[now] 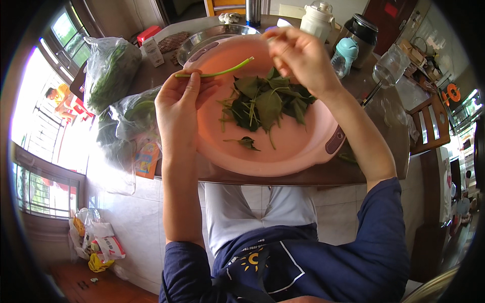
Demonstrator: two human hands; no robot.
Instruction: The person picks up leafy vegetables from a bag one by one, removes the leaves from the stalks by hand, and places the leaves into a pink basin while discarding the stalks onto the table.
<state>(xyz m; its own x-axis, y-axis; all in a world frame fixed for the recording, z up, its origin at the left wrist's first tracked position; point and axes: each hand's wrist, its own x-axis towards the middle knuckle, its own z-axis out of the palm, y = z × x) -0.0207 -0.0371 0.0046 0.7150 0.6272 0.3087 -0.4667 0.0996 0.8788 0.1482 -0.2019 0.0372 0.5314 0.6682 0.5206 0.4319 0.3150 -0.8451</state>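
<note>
Between the thumb and fingers of my left hand (180, 100) is a green leaf stalk (231, 69), its tip pointing right over the pink plastic basin (261, 166). My right hand (299, 57) is raised above the basin's far right side with its fingers bent together. Its fingertips are blurred, and whether something thin is pinched there I cannot tell. A heap of dark green leaves with stems (267, 104) lies in the basin below my hands. One small leaf piece (247, 142) rests apart from the heap, nearer to me.
Clear plastic bags of greens (110, 75) stand on the table's left. Behind the basin is a stainless steel bowl (189, 43). To the right are a turquoise-lidded bottle (344, 57), a dark-lidded container (360, 32) and a clear jug (392, 64). A person (60, 98) sits outside, far left.
</note>
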